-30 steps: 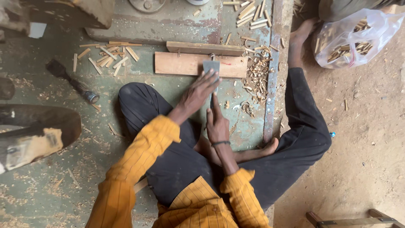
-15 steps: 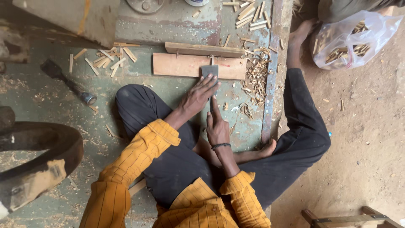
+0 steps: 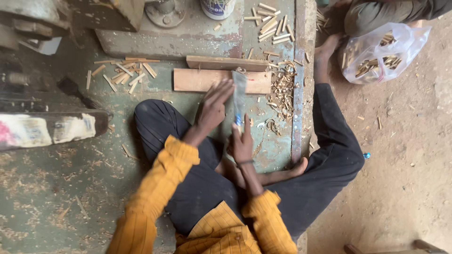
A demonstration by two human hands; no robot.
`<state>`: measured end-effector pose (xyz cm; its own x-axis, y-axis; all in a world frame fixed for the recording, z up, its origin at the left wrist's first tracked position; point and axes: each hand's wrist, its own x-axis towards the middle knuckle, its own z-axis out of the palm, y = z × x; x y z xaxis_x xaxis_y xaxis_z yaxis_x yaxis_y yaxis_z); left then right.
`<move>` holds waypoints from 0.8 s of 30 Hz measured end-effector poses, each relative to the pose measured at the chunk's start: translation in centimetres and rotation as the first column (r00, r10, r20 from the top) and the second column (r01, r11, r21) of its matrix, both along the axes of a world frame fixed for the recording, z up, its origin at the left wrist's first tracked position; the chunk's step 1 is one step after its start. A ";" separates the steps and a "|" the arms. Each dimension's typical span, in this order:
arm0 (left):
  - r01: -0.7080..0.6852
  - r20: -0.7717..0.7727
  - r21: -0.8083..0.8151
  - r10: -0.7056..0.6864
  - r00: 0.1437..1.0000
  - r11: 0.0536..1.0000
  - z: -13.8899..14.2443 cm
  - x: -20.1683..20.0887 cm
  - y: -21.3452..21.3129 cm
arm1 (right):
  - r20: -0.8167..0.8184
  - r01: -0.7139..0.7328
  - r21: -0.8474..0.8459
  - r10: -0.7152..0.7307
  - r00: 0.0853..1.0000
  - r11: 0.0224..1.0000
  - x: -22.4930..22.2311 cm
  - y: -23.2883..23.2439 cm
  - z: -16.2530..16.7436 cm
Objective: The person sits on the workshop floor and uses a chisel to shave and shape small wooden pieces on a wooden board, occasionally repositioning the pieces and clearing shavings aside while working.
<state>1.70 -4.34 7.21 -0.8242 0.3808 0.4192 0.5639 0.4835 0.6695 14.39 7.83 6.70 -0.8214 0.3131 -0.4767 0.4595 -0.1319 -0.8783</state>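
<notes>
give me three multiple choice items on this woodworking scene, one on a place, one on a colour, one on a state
1. Where does the clear plastic bag of wood pieces lie?
A. on the dirt floor at the upper right
B. on the person's lap
C. on the flat wooden board

2. What colour are the person's sleeves?
A. white
B. mustard yellow
C. bright green

3. How does the left hand stand?
A. closed in a fist on the lap
B. fingers spread, reaching toward the flat wooden board
C. inside the bag

Key: 1 A, the bag sits on bare earth right of the green platform. 2 B, both arms show yellow cloth. 3 B, its fingers fan out at the board's near edge, beside the blade-like tool above the right hand.
</notes>
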 end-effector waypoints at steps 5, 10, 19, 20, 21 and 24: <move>-0.258 0.236 0.135 0.222 0.946 0.957 0.3 1.5 0.8 | 0.018 0.053 -0.350 -0.050 0.999 0.935 6.3 5.2 2.8; -0.319 0.170 0.131 0.295 0.940 0.939 -1.6 -1.5 4.6 | 0.026 0.131 -0.162 -0.128 0.991 0.978 9.5 9.5 4.0; -0.357 0.095 0.044 0.352 0.931 0.933 -1.6 -1.5 6.7 | 0.013 0.234 -0.242 -0.238 0.971 0.942 9.6 11.9 3.3; -0.346 0.113 0.072 0.337 0.935 0.936 -0.8 -0.7 6.5 | 0.015 0.224 -0.219 -0.226 0.974 0.950 9.4 11.9 3.7; -0.304 0.166 0.109 0.285 0.944 0.946 0.1 0.3 6.4 | 0.020 0.217 -0.195 -0.217 0.976 0.957 9.3 11.9 4.1; -0.186 0.312 0.199 0.118 0.943 0.962 3.0 4.0 5.9 | -0.030 0.177 -0.160 -0.184 0.983 0.971 8.0 12.1 5.3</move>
<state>5.69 1.61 10.21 -0.9639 0.1659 0.2084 0.2566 0.3671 0.8941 22.38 19.97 12.00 -0.7797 0.3826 -0.4956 0.3766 -0.3459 -0.8594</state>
